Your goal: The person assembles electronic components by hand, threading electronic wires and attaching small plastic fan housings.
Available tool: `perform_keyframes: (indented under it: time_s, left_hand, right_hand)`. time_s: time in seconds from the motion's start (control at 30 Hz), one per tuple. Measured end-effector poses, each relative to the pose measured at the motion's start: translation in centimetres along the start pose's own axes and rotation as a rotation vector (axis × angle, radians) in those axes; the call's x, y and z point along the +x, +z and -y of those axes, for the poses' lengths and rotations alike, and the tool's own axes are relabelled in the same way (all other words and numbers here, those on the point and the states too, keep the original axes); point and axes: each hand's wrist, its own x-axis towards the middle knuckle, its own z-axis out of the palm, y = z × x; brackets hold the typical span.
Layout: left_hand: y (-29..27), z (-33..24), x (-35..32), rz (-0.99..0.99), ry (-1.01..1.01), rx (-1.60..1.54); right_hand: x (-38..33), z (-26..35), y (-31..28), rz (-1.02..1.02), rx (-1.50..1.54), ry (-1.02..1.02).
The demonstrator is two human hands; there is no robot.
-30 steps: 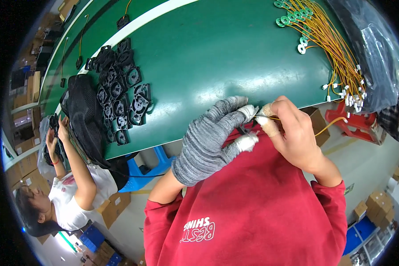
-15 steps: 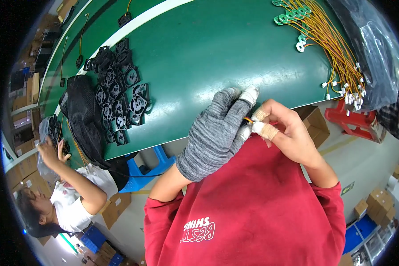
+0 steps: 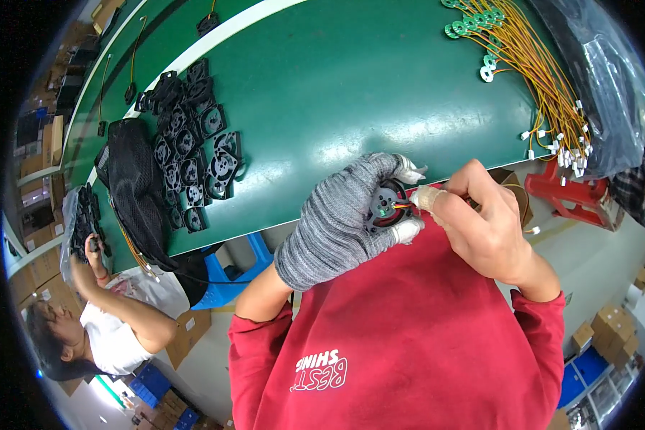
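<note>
My left hand, in a grey knit glove with white-wrapped fingertips, is closed around a black round fan housing. The housing's open face is turned toward my right hand, and a small piece of green circuit board shows inside it. Red and yellow wires run from the board to my right hand. This hand is bare with tape on its fingers, and its thumb and forefinger pinch the wires close to the housing's rim. Beyond it, the wire's white plug hangs free.
Many black fan housings lie at the left of the green table, next to a black mesh bag. Boards with orange wires lie right, beside clear plastic. A red stool and blue stool stand below. A co-worker is left.
My left hand has turned, bringing the fan housing's open face into view. My right hand has rolled over and shifted slightly right, with the wire's plug end now showing beyond it.
</note>
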Motion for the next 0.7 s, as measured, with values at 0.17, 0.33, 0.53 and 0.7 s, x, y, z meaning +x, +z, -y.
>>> perform_keyframes:
  time_s: [0.17,0.33,0.53,0.7]
  left_hand:
    - [-0.3,-0.2,0.0,0.040,0.031,-0.125]
    - [-0.2,-0.1,-0.2,0.035,0.052,-0.227]
    - [0.9,0.6,-0.4,-0.038,0.046,-0.370]
    - [1.7,1.0,-0.8,-0.071,0.047,-0.557]
  right_hand:
    - [-0.2,-0.2,0.2,-0.051,-0.096,-0.122]
    - [-0.4,-0.1,0.6,-0.093,-0.064,-0.181]
    - [-1.2,0.4,2.3,-0.212,-0.072,-0.170]
    - [-0.8,-0.2,1.7,-0.116,0.458,0.082]
